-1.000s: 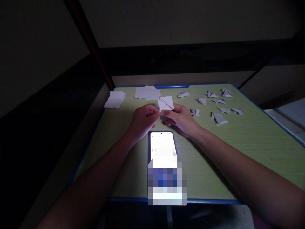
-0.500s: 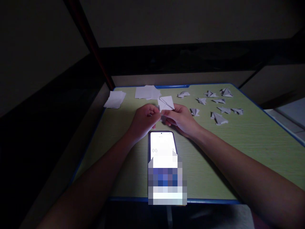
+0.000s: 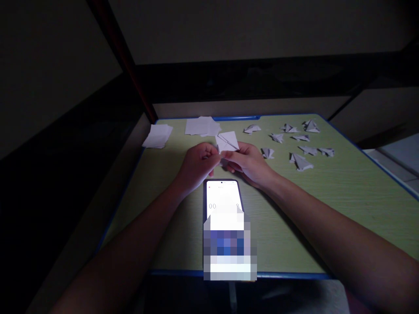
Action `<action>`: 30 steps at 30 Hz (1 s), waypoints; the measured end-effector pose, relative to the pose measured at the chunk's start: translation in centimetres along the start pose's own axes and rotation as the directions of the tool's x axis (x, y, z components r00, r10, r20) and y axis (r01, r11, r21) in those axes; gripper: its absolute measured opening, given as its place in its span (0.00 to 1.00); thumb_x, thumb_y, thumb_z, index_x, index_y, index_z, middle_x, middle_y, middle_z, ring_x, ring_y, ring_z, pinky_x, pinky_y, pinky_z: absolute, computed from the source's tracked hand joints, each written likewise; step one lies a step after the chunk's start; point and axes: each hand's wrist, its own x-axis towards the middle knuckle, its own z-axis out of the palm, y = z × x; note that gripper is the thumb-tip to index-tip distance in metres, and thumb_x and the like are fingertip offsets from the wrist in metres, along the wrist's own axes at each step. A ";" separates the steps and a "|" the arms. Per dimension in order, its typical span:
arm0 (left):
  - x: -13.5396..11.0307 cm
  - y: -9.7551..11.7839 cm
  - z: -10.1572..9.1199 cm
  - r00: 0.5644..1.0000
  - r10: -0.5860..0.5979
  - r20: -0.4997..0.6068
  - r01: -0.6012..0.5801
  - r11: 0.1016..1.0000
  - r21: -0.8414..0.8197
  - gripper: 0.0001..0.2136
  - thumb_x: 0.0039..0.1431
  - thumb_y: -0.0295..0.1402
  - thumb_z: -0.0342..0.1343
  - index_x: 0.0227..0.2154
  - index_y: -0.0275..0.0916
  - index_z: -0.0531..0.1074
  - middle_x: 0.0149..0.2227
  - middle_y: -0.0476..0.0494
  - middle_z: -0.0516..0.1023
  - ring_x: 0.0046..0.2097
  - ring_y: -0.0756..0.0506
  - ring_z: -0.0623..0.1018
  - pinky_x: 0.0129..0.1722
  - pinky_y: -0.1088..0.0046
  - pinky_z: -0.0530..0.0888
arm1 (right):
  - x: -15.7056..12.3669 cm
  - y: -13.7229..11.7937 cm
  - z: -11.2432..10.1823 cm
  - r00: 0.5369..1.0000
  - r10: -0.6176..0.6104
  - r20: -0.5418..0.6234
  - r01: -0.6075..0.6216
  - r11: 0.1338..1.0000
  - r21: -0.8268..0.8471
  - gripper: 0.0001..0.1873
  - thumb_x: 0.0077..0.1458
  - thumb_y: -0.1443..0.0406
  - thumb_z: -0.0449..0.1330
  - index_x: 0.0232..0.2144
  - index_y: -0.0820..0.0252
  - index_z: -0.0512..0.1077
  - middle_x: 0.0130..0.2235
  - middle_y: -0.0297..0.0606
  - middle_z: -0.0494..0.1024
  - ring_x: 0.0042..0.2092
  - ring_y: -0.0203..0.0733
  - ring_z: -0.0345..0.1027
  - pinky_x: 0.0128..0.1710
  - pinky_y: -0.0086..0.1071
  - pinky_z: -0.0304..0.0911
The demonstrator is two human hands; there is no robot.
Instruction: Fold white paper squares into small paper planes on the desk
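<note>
A small white sheet of paper [image 3: 228, 140], folded to a square with diagonal creases, is held up between my hands over the table. My right hand [image 3: 250, 162] grips its right and lower edge, thumb on top. At the lower left corner, my left hand [image 3: 200, 165] pinches the paper with thumb and curled fingers; the fingertips partly hide that corner. Just below the hands lies a lit phone [image 3: 224, 196] showing digits, its lower part covered by pixel blocks.
Several folded paper figures [image 3: 301, 162] are spread over the right of the green table [image 3: 278, 226]. Two stacks of white paper, a left stack [image 3: 157, 136] and a middle stack [image 3: 200, 126], lie near the back edge. A dark wall rises behind.
The hands and folded paper have hardly moved. On the phone, the last visible digit has gone from 7 to 8.
</note>
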 end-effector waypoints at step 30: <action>0.1 0.0 -0.1 0.999 -0.006 0.042 0.004 0.999 0.043 0.06 0.53 0.25 0.53 0.21 0.36 0.67 0.16 0.54 0.68 0.16 0.56 0.65 0.16 0.80 0.60 | 0.0 -0.2 0.0 1.000 0.010 -0.009 -0.009 0.998 0.059 0.07 0.45 0.67 0.69 0.25 0.63 0.75 0.20 0.28 0.70 0.19 0.27 0.58 0.18 0.27 0.48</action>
